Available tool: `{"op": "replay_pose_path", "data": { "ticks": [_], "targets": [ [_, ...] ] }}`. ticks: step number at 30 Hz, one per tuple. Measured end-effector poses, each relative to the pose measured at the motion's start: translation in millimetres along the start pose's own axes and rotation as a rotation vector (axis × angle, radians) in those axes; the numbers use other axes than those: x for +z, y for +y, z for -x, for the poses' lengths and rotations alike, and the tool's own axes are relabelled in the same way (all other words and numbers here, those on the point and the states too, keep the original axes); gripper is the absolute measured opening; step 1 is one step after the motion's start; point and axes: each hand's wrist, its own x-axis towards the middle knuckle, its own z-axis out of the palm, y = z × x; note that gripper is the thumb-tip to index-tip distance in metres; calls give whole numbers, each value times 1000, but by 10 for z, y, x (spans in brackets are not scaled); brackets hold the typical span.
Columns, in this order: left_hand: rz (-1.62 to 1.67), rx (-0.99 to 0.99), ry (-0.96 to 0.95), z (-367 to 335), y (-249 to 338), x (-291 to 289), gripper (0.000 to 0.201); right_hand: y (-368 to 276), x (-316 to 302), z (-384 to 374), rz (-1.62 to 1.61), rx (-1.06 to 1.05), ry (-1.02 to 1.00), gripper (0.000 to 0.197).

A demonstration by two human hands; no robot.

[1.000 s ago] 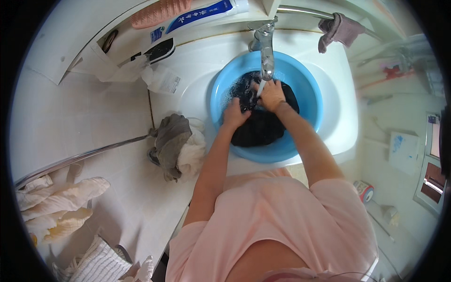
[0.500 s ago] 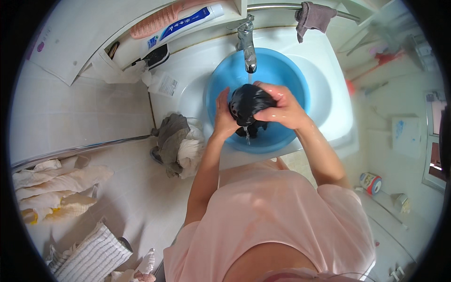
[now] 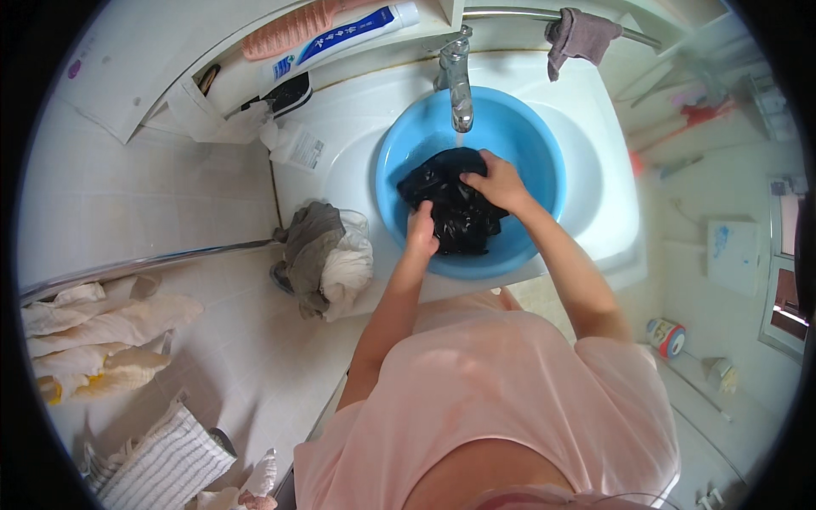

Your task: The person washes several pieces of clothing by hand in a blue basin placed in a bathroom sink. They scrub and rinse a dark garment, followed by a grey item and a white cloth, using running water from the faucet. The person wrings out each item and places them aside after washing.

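A wet black cloth [image 3: 459, 204], perhaps a garment, is spread between my hands inside a blue basin [image 3: 537, 229]. Its exact kind does not show. My left hand [image 3: 421, 231] grips its lower left edge, thumb on top. On the upper right my right hand [image 3: 500, 183] pinches the fabric, with the fingers partly hidden behind it. Water runs from the chrome faucet [image 3: 459, 85] onto the far edge of the cloth.
The basin sits in a white sink [image 3: 595, 153]. Grey and white clothes [image 3: 327, 255] lie bunched on the sink's left edge. A shelf at the back holds a toothpaste tube [image 3: 348, 38] and a pink comb [image 3: 285, 34]. A mauve cloth [image 3: 582, 38] hangs over a rail.
The black cloth was gathered into a rounded bunch under the faucet and is now spread wider and lower in the basin. My left hand has moved down; my right hand has shifted slightly.
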Motion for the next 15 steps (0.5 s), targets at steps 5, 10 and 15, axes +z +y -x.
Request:
{"op": "replay_pose_path", "data": {
  "ticks": [5, 10, 15],
  "targets": [
    [-1335, 816, 133, 104, 355, 82, 70, 151, 331, -390, 685, -98, 206, 68],
    [-1768, 806, -102, -25, 276, 139, 72, 213, 732, -485, 1029, -238, -160, 61],
    [-1739, 835, -150, -275, 231, 214, 65, 427, 797, -733, 1043, -197, -206, 55]
  ]
}}
